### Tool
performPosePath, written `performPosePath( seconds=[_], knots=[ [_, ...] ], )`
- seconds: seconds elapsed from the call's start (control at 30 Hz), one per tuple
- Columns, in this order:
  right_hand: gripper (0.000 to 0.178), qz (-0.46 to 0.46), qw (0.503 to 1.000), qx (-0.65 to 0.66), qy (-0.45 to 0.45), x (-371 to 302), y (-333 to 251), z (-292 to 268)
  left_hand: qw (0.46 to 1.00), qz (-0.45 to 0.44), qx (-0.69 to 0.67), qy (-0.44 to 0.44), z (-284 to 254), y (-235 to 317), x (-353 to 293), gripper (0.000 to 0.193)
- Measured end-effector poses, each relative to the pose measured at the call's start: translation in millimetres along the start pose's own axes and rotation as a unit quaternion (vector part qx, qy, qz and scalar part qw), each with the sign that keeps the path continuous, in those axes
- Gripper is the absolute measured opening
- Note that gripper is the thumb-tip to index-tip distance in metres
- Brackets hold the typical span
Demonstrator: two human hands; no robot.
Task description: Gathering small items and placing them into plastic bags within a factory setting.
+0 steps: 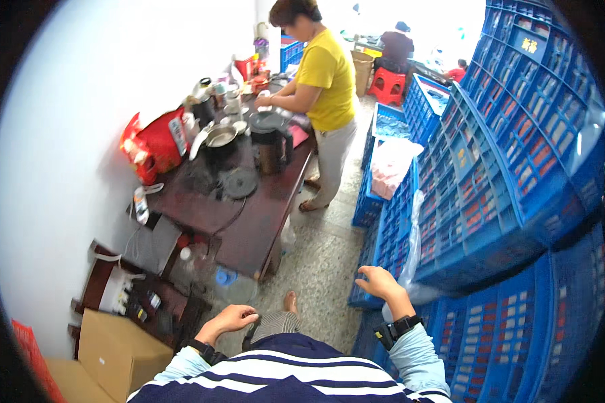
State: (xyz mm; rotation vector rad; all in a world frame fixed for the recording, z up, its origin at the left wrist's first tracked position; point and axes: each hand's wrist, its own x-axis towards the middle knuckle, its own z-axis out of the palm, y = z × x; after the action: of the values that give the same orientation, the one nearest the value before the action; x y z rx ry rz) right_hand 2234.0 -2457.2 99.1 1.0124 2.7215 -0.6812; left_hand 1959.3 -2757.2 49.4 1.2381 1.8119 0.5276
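My left hand (231, 320) hangs over my striped trouser leg (275, 324), fingers loosely stretched out and nothing in them. A water jug with a blue cap (226, 277) stands on the floor just beyond it. My right hand (382, 283) is raised beside the blue plastic crates (383, 235), thumb and fingers apart, holding nothing. Clear plastic wrap (413, 248) hangs from a crate close to that hand; whether they touch I cannot tell. Both wrists wear dark bands.
A dark wooden table (249, 235) bears an electric kettle (269, 144), a metal pan (220, 136) and a red bag (165, 144). A person in a yellow shirt (326, 80) stands beside it. Tall crate stacks (477, 201) line the right. Cardboard boxes (117, 349) sit lower left.
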Motion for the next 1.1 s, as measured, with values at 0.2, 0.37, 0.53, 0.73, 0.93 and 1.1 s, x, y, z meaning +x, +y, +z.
performPosePath(
  seconds=[0.2,0.37,0.53,0.73,0.93,1.1],
  knots=[
    [0.037,0.028,0.988,0.104,0.109,111,64,-59,0.995,0.082,-0.037,0.029,-83,66,168,0.025],
    [0.038,0.058,0.968,0.219,0.106,185,112,-105,0.983,0.123,-0.102,0.094,-131,146,306,0.02],
    [0.031,0.06,0.953,0.274,0.117,283,175,-152,0.968,0.154,-0.118,0.161,-168,192,406,0.028],
    [0.031,0.022,0.946,0.306,0.105,439,222,-225,0.978,0.053,-0.076,0.186,-198,184,472,0.038],
    [0.031,-0.044,0.957,0.253,0.131,584,275,-304,0.985,-0.102,-0.064,0.124,-218,174,526,0.032],
    [0.033,-0.033,0.96,0.262,0.095,681,317,-355,0.967,-0.15,-0.118,0.17,-234,163,600,0.035]
  ],
)
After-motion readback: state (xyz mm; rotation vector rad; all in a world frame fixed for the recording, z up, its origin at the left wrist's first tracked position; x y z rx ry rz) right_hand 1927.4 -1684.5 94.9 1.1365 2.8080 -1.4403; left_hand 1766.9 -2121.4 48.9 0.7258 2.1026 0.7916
